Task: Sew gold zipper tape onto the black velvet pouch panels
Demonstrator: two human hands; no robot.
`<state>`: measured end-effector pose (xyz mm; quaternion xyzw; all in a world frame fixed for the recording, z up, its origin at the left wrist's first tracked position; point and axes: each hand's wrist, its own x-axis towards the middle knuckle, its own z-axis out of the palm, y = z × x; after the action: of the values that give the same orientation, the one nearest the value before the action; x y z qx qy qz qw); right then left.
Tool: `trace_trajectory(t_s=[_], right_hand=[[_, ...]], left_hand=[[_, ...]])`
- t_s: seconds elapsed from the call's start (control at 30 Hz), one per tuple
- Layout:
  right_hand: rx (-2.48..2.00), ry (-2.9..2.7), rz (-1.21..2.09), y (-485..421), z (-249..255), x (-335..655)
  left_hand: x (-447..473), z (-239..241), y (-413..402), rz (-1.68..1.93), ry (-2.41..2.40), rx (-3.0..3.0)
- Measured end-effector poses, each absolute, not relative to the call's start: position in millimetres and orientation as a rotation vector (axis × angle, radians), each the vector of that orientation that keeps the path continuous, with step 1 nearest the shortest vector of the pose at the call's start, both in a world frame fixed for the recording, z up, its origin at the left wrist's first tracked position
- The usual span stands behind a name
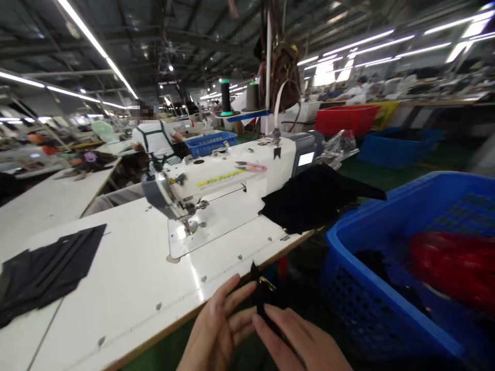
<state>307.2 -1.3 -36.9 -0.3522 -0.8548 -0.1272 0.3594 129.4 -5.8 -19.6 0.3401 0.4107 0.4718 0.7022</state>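
My left hand point(218, 322) and my right hand point(301, 337) are in front of the table's front edge, low in the view. Between them is a small black fabric piece point(260, 294) with a gold-coloured metal part on it, too small to name surely. The fingertips of my left hand close on its left side. My right hand pinches its lower part, its thumb and fingers pressed together. Beyond my hands stands a white sewing machine point(232, 167), its needle area away from both hands. The lower end of the black piece is hidden by my right hand.
Stacked dark fabric panels point(50, 268) lie on the white table point(127, 288) at left. More black fabric point(309, 198) lies right of the machine. A blue plastic basket point(348, 278) with a red bundle point(452, 263) stands at right. A co-worker point(157, 136) sits beyond.
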Motion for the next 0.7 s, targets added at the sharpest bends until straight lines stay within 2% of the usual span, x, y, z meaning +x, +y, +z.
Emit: trace_trajectory(t_s=[0.1,0.3,0.47,0.6,0.7], right_hand=[[-0.62,-2.249,-0.348,-11.3,-24.4,262.8],[-0.214,-2.372,-0.266,-16.3,-11.6,234.7],[-0.325,-2.284,0.041,18.2,14.9,237.8],[-0.389,-2.345,0.142,58.2,32.7,221.1],[-0.329,-2.47,0.207,80.3,27.8,207.0]], left_hand=[[114.2,-8.7,-16.4,1.19,0.986,0.515],[84.0,3.2,-42.4,1.322,0.954,0.546],[58.7,6.4,-32.1,1.429,0.91,0.643],[47.0,8.5,-9.7,1.24,0.886,0.73],[41.6,3.8,6.8,1.118,0.906,0.745]])
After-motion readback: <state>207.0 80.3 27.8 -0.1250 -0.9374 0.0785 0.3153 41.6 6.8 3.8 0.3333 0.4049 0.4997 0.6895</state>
